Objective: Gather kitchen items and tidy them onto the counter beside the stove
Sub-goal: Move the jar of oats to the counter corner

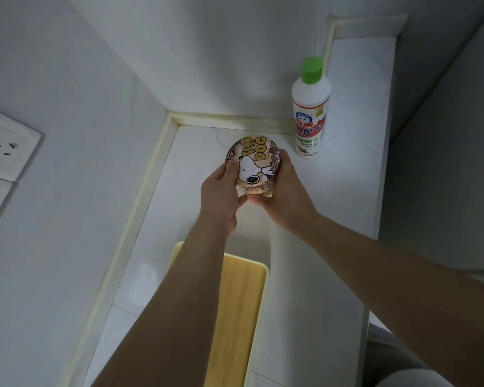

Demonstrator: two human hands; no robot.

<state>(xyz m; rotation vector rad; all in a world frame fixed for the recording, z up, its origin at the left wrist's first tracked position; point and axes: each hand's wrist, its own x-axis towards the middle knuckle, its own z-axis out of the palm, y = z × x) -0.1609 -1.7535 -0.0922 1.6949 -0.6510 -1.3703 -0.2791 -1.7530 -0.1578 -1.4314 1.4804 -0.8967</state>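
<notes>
Both hands, left (pixel 221 191) and right (pixel 285 196), clasp a dog-print tin (pixel 252 166) at frame centre above a white counter (pixel 347 191); a green-capped bottle (pixel 310 107) stands upper right.

Both hands on a round tin (pixel 252 166) with a cartoon dog lid: left hand (pixel 221 194) and right hand (pixel 285 196) clasp its sides over the white counter (pixel 333 196). Green-capped bottle (pixel 310 107) upright near, back right. Wooden board (pixel 235 317) under the forearms.
</notes>
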